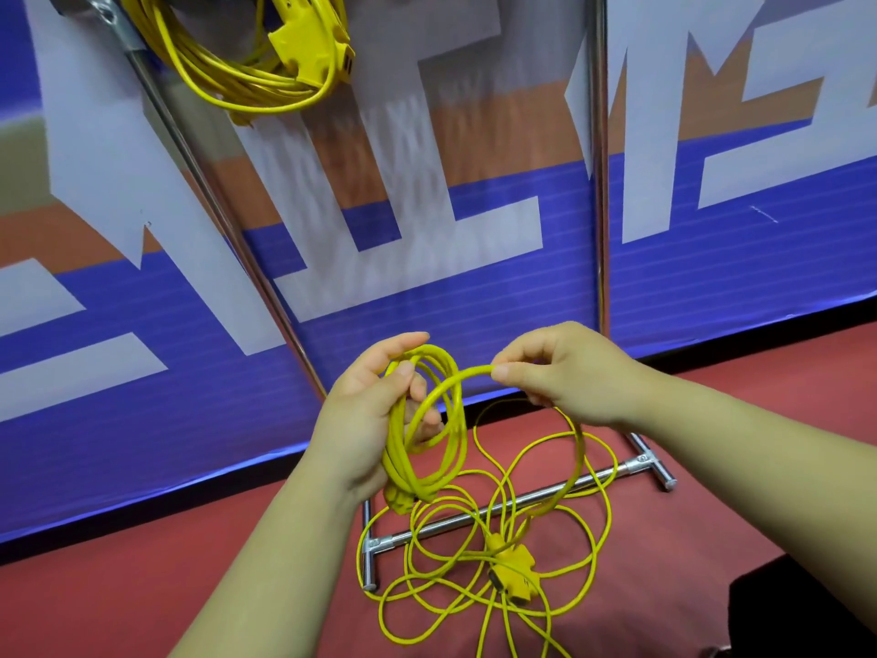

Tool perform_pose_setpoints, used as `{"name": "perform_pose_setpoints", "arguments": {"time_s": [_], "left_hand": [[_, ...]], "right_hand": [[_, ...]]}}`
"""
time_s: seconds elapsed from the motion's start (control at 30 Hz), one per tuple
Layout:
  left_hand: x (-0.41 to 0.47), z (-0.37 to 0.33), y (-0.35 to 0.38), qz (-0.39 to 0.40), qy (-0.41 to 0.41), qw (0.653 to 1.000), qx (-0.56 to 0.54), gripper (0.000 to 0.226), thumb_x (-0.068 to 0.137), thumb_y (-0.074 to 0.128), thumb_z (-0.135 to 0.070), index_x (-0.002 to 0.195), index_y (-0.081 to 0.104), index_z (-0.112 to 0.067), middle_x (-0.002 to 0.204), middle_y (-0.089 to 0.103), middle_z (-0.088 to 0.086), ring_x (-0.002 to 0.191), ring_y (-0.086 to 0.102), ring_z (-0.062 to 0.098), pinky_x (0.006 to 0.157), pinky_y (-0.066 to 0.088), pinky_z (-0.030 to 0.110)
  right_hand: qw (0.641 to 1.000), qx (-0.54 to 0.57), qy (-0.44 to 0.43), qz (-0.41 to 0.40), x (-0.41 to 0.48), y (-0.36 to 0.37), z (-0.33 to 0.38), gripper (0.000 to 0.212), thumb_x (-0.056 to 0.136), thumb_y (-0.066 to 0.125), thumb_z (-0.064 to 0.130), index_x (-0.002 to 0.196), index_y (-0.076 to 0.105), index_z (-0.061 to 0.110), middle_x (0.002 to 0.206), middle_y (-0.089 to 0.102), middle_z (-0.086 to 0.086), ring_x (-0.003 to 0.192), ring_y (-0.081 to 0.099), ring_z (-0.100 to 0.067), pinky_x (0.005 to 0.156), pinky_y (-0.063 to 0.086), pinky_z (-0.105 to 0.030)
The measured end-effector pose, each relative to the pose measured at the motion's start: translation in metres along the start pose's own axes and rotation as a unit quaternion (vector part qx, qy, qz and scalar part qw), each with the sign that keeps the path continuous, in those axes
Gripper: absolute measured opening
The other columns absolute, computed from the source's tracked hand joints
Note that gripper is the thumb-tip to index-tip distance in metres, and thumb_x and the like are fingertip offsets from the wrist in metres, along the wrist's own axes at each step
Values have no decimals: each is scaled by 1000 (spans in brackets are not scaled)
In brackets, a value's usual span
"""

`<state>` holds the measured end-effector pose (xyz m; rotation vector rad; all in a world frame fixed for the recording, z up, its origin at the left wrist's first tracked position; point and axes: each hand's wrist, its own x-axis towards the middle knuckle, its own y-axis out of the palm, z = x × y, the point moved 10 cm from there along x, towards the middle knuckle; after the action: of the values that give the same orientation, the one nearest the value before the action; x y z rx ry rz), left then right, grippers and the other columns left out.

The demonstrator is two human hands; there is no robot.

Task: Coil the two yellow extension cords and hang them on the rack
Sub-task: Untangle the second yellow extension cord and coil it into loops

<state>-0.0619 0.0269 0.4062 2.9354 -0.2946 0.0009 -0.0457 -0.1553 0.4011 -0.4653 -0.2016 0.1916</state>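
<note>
Down near the floor, the person's left hand (370, 410) is raised palm-up with its fingers curled through a small coil (422, 484) of a yellow cord, thumb resting on top of the gathered loops, so that hand grips the coil. The right hand (560, 372) is held level with it, just beside it, the forearm coming in from the lower right. Its thumb and forefinger pinch a single strand that arches over from the coil, and the other fingers are curled under. From that pinch the cord drops in a wide loop and spreads in loose, overlapping rings on the red floor (712, 467), lying over the base bar of the metal rack (601, 206). A yellow socket block (517, 574) lies among those rings. The other yellow cord (265, 90) hangs coiled at the top left of the rack, well apart from the hands, before a blue, white and orange banner (427, 287).
</note>
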Motion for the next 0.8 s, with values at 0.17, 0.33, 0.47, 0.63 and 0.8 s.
{"name": "perform_pose_setpoints", "arguments": {"time_s": [0.17, 0.33, 0.47, 0.63, 0.8], "left_hand": [[4, 2, -12, -38, 23, 997, 64, 26, 105, 43, -4, 121, 62, -12, 65, 54, 6, 80, 73, 36, 75, 62, 41], [5, -5, -15, -46, 42, 994, 86, 27, 105, 42, -5, 121, 62, -14, 67, 56, 4, 72, 72, 21, 67, 60, 36], [4, -3, -18, -49, 35, 995, 85, 27, 105, 43, -6, 120, 63, -14, 70, 57, 6, 52, 58, 16, 53, 54, 28], [3, 1, -10, -25, 42, 995, 88, 26, 105, 42, -4, 123, 59, -12, 69, 63, 8, 73, 71, 26, 71, 60, 36], [4, 13, -1, -15, 18, 993, 115, 27, 106, 41, -6, 128, 54, -18, 71, 66, 10, 78, 74, 33, 73, 61, 37]], "right_hand": [[992, -128, 0, -12, 4, -7, -1, 10, 83, 78, 35, 79, 77, 26, 62, 67, 1, 51, 52, -2, 52, 41, -17], [977, -210, -21, -24, 7, -1, 1, 9, 81, 80, 31, 79, 74, 25, 69, 65, 11, 66, 60, -2, 66, 49, -24], [967, -249, -33, 47, 6, 17, 5, 8, 87, 74, 32, 85, 75, 24, 81, 69, 11, 77, 63, -3, 73, 53, -29], [969, -199, -33, 145, 1, 38, 13, 10, 87, 75, 32, 83, 74, 23, 63, 67, 4, 52, 58, -1, 55, 44, -16], [982, -44, 2, 182, -4, 37, 19, 9, 87, 76, 20, 87, 75, 11, 60, 66, 10, 53, 60, -6, 52, 42, -12]]}}
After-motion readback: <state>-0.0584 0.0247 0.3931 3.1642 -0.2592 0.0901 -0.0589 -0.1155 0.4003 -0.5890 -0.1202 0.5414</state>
